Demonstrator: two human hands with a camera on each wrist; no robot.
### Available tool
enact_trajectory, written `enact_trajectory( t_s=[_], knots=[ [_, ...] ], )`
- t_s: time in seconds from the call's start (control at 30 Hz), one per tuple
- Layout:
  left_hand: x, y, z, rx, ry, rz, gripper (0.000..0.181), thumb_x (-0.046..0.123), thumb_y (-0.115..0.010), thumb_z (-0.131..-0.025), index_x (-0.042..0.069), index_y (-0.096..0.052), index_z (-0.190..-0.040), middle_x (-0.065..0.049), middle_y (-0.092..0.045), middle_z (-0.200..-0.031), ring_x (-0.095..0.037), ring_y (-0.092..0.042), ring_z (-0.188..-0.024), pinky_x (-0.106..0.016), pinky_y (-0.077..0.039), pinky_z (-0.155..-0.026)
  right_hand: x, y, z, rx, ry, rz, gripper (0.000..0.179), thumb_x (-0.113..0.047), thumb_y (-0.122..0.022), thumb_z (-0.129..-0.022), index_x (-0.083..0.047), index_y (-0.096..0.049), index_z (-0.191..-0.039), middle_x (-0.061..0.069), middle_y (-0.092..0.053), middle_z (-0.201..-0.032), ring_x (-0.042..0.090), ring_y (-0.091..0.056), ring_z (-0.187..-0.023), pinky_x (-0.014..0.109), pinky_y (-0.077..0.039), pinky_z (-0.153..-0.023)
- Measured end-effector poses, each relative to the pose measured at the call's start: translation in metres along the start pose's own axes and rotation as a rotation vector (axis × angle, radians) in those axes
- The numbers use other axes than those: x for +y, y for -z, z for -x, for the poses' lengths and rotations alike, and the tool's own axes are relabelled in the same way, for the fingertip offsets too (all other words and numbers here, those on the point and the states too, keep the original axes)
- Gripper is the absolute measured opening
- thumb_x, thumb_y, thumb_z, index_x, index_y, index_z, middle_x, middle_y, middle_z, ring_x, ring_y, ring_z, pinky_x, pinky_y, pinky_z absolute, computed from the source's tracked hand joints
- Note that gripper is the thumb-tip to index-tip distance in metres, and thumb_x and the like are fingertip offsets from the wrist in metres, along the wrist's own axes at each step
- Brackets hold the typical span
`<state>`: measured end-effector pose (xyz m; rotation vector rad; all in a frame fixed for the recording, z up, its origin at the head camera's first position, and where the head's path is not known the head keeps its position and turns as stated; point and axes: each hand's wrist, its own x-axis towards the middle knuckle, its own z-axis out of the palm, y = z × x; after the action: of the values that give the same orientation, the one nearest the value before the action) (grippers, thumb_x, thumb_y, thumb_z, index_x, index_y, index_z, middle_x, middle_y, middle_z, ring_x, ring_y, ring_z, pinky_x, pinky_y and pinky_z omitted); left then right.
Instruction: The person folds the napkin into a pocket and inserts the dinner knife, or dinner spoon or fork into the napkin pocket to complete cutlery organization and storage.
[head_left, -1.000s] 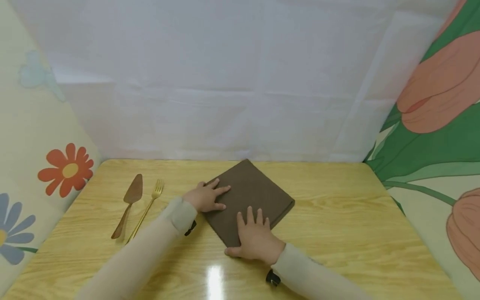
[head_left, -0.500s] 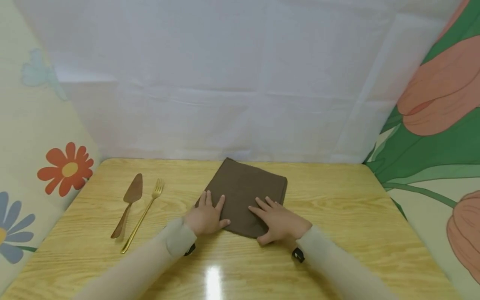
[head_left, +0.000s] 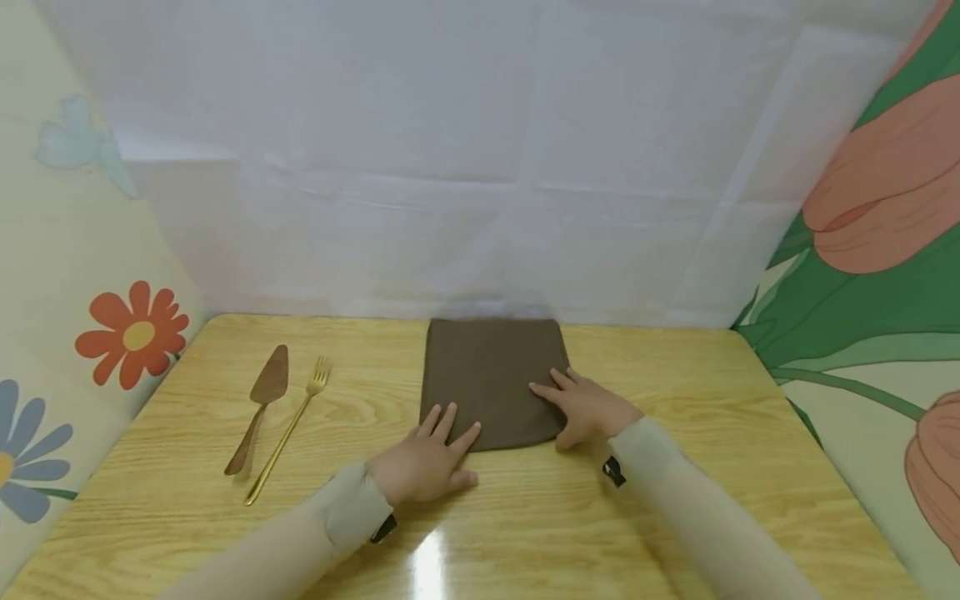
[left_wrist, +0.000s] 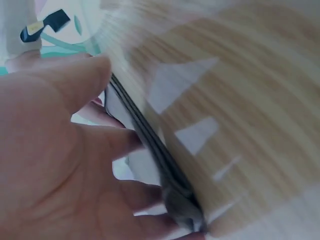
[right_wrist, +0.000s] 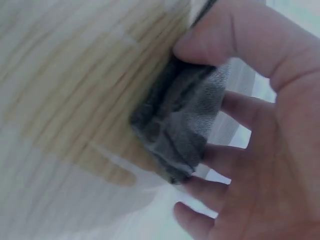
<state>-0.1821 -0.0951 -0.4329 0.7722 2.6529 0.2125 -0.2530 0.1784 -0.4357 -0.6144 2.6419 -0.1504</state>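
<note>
A folded brown cloth napkin (head_left: pixel 491 379) lies flat on the wooden table, its far edge along the table's back edge. At its near left corner, the left hand (head_left: pixel 423 462) rests with straight, spread fingertips on the fabric. The right hand (head_left: pixel 588 408) touches the right side near the front corner, fingers extended over the cloth and thumb at its front edge. In the left wrist view the napkin's stacked layers (left_wrist: pixel 155 150) show as a thin edge beside the left fingers. In the right wrist view a folded corner (right_wrist: pixel 175 120) lies between thumb and fingers.
To the left lie a cake server (head_left: pixel 258 408) with a copper tint and a gold fork (head_left: pixel 288 433), side by side. A white sheet (head_left: pixel 480 167) hangs behind the wooden table (head_left: pixel 675 392). Flower-patterned panels (head_left: pixel 138 337) stand at both sides.
The napkin has turned counterclockwise from a diamond position to square with the table and shifted slightly back. The right hand has moved right and away; the left has come nearer the front.
</note>
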Motion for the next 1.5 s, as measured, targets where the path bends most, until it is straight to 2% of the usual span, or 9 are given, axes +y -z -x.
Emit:
enact_trajectory(
  t_s=[0.13,0.27,0.4,0.7,0.83,1.03,1.17,1.3,1.5],
  knots=[
    [-0.010,-0.003,-0.004,0.028,-0.059,0.007,0.068,0.052,-0.049,-0.104,0.016,-0.033,-0.160,-0.028,-0.015,-0.164,-0.050,-0.011,-0.150,-0.065,-0.025,-0.116,0.005,-0.008,0.002,0.023,0.066,0.023,0.087,-0.028,-0.072,-0.088,-0.016,-0.027,-0.162,0.019,-0.014,-0.167,0.042,-0.009,-0.153,0.061,-0.022,-0.119],
    [-0.024,-0.003,-0.012,0.052,-0.154,-0.065,0.066,0.049,-0.052,-0.103,0.019,-0.036,-0.159,-0.021,-0.016,-0.166,-0.046,-0.009,-0.152,-0.065,-0.022,-0.117,0.000,-0.016,0.008,0.047,0.172,0.008,0.083,-0.035,-0.067,-0.092,-0.008,-0.028,-0.160,0.021,-0.016,-0.166,0.042,-0.011,-0.153,0.058,-0.019,-0.120],
    [-0.033,0.001,-0.018,0.039,-0.207,-0.090,0.066,0.047,-0.055,-0.103,0.020,-0.035,-0.159,-0.019,-0.015,-0.167,-0.045,-0.009,-0.152,-0.062,-0.022,-0.118,-0.008,-0.018,0.010,0.060,0.171,-0.047,0.079,-0.039,-0.066,-0.096,-0.009,-0.030,-0.160,0.017,-0.016,-0.167,0.039,-0.013,-0.153,0.056,-0.022,-0.121],
    [-0.049,0.014,-0.022,-0.035,-0.183,-0.014,0.064,0.040,-0.056,-0.104,0.018,-0.034,-0.160,-0.018,-0.015,-0.167,-0.045,-0.010,-0.152,-0.059,-0.036,-0.112,-0.010,-0.015,0.008,0.051,0.134,-0.101,0.074,-0.036,-0.067,-0.098,-0.013,-0.033,-0.159,0.013,-0.015,-0.168,0.036,-0.010,-0.154,0.055,-0.024,-0.120],
    [-0.057,0.014,-0.020,-0.046,-0.191,0.067,0.064,0.037,-0.057,-0.104,0.016,-0.033,-0.160,-0.017,-0.012,-0.168,-0.043,-0.006,-0.153,-0.061,-0.033,-0.113,-0.009,-0.014,0.009,0.068,0.146,-0.145,0.070,-0.032,-0.070,-0.097,-0.012,-0.040,-0.156,0.014,-0.020,-0.167,0.038,-0.014,-0.153,0.056,-0.026,-0.119],
    [-0.067,0.009,-0.017,-0.022,-0.208,0.179,0.064,0.027,-0.064,-0.102,0.013,-0.037,-0.158,-0.017,-0.015,-0.167,-0.042,-0.009,-0.153,-0.061,-0.029,-0.115,-0.003,-0.017,0.011,0.158,0.173,-0.250,0.060,-0.024,-0.075,-0.094,-0.008,-0.053,-0.147,0.018,-0.036,-0.159,0.039,-0.032,-0.146,0.055,-0.032,-0.116],
    [-0.076,0.006,-0.015,0.007,-0.220,0.255,0.062,0.012,-0.069,-0.097,0.010,-0.045,-0.154,-0.017,-0.023,-0.165,-0.041,-0.016,-0.152,-0.059,-0.027,-0.117,0.007,-0.023,0.016,0.231,0.126,-0.302,0.056,-0.022,-0.076,-0.093,-0.009,-0.057,-0.144,0.020,-0.039,-0.156,0.041,-0.035,-0.144,0.056,-0.035,-0.113],
    [-0.081,0.006,-0.014,0.064,-0.268,0.263,0.059,0.003,-0.069,-0.091,0.007,-0.053,-0.148,-0.019,-0.034,-0.161,-0.042,-0.024,-0.149,-0.060,-0.028,-0.116,0.018,-0.027,0.021,0.328,0.056,-0.336,0.053,-0.019,-0.076,-0.093,-0.005,-0.058,-0.141,0.025,-0.042,-0.151,0.046,-0.038,-0.139,0.059,-0.037,-0.110],
    [-0.087,0.009,-0.012,0.118,-0.289,0.265,0.048,-0.001,-0.071,-0.090,0.006,-0.061,-0.136,-0.018,-0.043,-0.155,-0.043,-0.032,-0.146,-0.059,-0.032,-0.114,0.027,-0.025,0.023,0.389,-0.057,-0.510,0.049,-0.009,-0.071,-0.095,0.001,-0.055,-0.140,0.028,-0.050,-0.137,0.039,-0.061,-0.111,0.049,-0.055,-0.090]
  ],
)
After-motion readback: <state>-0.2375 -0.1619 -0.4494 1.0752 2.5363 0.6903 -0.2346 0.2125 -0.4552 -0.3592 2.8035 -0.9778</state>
